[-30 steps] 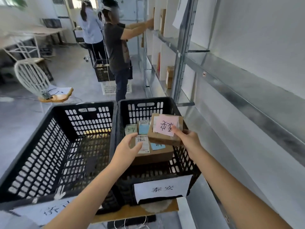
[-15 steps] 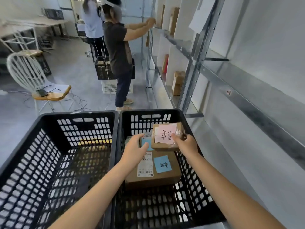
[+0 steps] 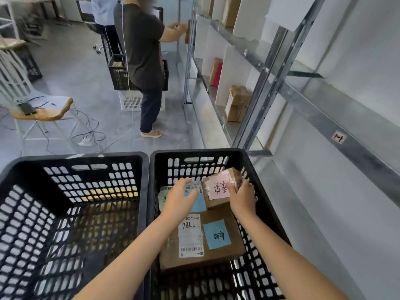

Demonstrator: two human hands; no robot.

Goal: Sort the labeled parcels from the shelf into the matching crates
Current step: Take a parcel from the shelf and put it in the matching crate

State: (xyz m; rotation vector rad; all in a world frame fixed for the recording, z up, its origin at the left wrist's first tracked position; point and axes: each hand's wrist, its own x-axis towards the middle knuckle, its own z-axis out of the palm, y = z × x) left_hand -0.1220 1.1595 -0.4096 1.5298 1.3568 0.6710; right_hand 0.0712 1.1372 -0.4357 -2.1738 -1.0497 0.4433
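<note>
Two black slotted crates stand side by side below me. The left crate (image 3: pixel 65 165) holds no parcels that I can see. Inside the right crate (image 3: pixel 244 156) lies a large brown parcel (image 3: pixel 236 247) with a blue note and a white barcode label. At the crate's far right, my right hand (image 3: pixel 243 199) grips a small brown parcel with a pink handwritten note (image 3: pixel 217 189), tilted against the crate wall. My left hand (image 3: pixel 180 199) hovers open over a smaller parcel with a blue label (image 3: pixel 200 204) behind the large one.
A metal shelf (image 3: pixel 324 109) runs along the right, with a brown box (image 3: pixel 237 103) and a red-sided parcel (image 3: pixel 216 71) in its farther bays. Another person (image 3: pixel 142 61) stands ahead at the shelf beside a black crate on a white one. A chair (image 3: pixel 43 111) and floor cables sit left.
The small pink-noted parcel has gone from above the right crate's rim down inside it, to the far right. My left hand stayed over the parcels. My view tipped downward.
</note>
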